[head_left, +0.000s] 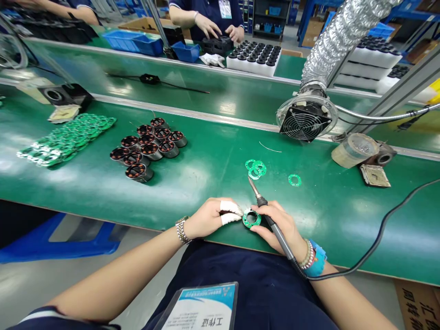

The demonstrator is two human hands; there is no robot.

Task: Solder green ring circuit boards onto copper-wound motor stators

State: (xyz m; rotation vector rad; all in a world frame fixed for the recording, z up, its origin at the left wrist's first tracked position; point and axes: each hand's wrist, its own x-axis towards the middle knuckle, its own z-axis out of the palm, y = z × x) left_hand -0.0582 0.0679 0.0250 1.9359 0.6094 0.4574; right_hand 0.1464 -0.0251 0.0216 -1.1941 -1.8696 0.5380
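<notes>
At the bench's front edge, a green ring-shaped circuit board (252, 218) sits between my two hands; whether a part lies under it I cannot tell. My left hand (215, 216), with white covers on two fingertips, pinches the ring's left side. In my right hand (280, 224) rests a soldering iron (264, 204), its tip pointing up and away from the board. That hand's thumb and a finger also touch the ring's right side. Beyond the iron's tip lie a few overlapping green ring boards (256, 168), with a single ring board (294, 180) to their right.
Copper-wound stators (150, 150) stand left of centre, beside rows of green boards (67, 140). A fan on a foil duct (305, 123) hangs at right. Near it are a tub (354, 150) and a soldering-iron stand (381, 158). The iron's cable (381, 233) crosses the right side. Co-workers sit opposite.
</notes>
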